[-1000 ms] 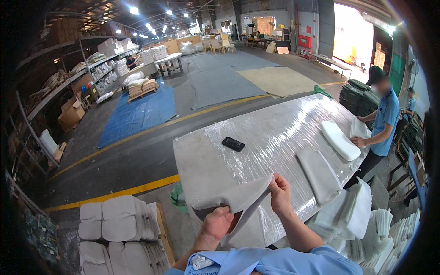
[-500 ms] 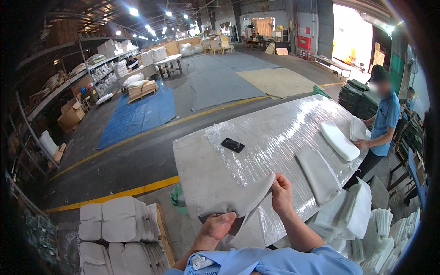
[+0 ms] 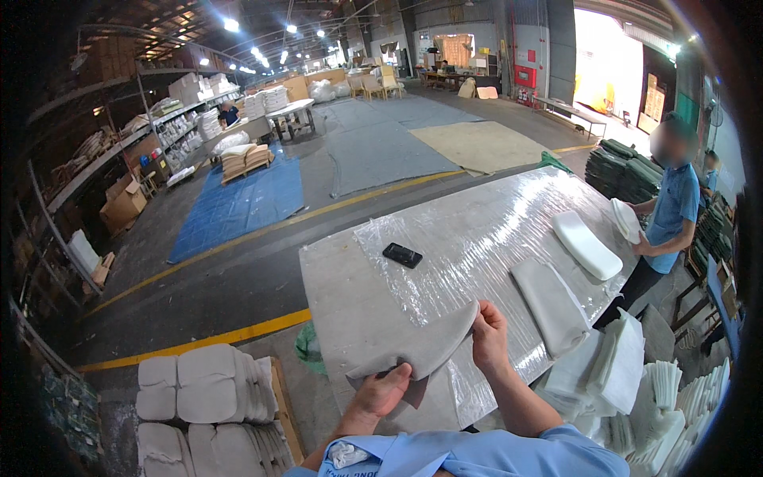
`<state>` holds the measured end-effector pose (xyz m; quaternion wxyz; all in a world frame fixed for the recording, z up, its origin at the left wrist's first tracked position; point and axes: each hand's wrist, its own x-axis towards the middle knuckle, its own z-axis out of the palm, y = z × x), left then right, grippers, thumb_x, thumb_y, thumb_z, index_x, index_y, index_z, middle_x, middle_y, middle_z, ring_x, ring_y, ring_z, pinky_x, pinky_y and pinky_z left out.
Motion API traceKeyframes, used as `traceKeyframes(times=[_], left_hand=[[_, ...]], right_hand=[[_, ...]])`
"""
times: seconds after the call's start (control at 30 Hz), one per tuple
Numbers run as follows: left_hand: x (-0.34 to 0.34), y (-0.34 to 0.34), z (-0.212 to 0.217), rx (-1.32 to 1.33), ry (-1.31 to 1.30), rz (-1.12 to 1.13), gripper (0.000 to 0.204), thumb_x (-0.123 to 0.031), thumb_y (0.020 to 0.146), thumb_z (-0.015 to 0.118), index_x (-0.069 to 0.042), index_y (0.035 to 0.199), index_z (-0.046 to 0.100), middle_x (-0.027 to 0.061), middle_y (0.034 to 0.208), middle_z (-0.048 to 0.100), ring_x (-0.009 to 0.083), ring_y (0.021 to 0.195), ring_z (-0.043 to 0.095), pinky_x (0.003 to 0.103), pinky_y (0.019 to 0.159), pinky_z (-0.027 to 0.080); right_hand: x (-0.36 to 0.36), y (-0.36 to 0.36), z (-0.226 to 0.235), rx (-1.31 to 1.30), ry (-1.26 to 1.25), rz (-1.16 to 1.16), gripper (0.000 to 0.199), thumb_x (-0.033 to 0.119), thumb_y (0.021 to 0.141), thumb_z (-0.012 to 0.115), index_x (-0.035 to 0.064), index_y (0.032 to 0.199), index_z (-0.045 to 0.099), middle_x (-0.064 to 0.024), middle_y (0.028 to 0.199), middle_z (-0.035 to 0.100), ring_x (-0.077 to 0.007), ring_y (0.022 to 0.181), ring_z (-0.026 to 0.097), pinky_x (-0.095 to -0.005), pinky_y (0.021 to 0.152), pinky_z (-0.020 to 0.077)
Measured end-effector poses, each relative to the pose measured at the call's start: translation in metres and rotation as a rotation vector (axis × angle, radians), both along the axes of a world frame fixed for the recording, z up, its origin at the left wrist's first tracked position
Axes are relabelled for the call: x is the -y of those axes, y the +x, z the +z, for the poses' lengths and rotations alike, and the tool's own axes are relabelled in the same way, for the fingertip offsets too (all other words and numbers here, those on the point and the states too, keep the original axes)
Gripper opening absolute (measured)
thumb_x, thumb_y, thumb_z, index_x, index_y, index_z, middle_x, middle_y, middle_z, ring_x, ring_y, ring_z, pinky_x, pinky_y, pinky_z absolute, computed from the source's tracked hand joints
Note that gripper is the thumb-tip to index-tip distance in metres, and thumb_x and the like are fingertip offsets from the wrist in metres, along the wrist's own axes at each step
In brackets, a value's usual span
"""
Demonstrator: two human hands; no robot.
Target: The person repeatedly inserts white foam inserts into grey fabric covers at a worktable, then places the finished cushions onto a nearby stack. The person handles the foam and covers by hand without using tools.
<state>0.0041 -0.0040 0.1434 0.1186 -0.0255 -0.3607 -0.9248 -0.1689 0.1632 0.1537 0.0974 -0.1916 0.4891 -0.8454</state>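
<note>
Since the earliest frame, a co-worker [image 3: 675, 191] has tilted up a white pad [image 3: 626, 222], and less dark underside shows left of the left hand [image 3: 383, 391] on the grey cloth piece [image 3: 433, 343], held up over the near part of the table [image 3: 342, 278]. Right hand [image 3: 490, 334] is closed in a thumb-and-finger pinch on the cloth's far right corner; the left is closed with its thumb over the near edge, fingers hidden. Judged light, soft, floppy and not fragile, it is best held by opposite edges, since a single-point grip would likely let it sag.
</note>
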Motion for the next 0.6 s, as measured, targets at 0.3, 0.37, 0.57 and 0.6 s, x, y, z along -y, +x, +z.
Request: traceKeyframes(times=[0.3,0.37,0.57,0.6], left_hand=[[0.035,0.032,0.013,-0.097,0.037,-0.006,0.082,-0.020,0.084,0.087,0.004,0.151,0.045,0.0218,0.144,0.060,0.0356,0.134,0.059,0.048,0.114,0.048],[0.030,0.024,0.026,-0.158,0.032,0.047,0.082,-0.020,0.084,0.086,0.004,0.151,0.045,0.0227,0.144,0.060,0.0367,0.133,0.059,0.049,0.114,0.047],[0.060,0.025,0.031,0.023,-0.124,0.163,0.094,-0.051,0.080,0.085,0.012,0.141,0.054,0.0246,0.138,0.064,0.0357,0.127,0.062,0.045,0.113,0.045],[0.073,0.024,0.028,0.061,-0.200,0.195,0.104,-0.067,0.077,0.080,0.009,0.143,0.054,0.0224,0.141,0.063,0.0380,0.123,0.065,0.047,0.107,0.050]], right_hand=[[-0.001,0.010,0.010,-0.119,0.033,0.072,0.021,0.023,0.105,0.068,0.0021,0.105,0.070,0.0009,0.092,0.070,-0.0085,0.083,0.062,-0.0268,0.077,0.0504],[-0.004,0.012,0.012,-0.120,0.077,0.104,0.022,0.023,0.105,0.067,0.0017,0.109,0.069,0.0006,0.095,0.070,-0.0088,0.086,0.062,-0.0276,0.079,0.0505],[-0.001,0.017,0.013,-0.106,0.142,-0.012,0.026,0.023,0.108,0.061,0.0024,0.124,0.064,-0.0029,0.105,0.070,-0.0125,0.091,0.065,-0.0295,0.081,0.0513],[-0.002,0.014,0.008,-0.093,0.153,-0.023,0.027,0.023,0.109,0.060,0.0028,0.126,0.063,-0.0037,0.106,0.070,-0.0134,0.091,0.066,-0.0298,0.081,0.0515]])
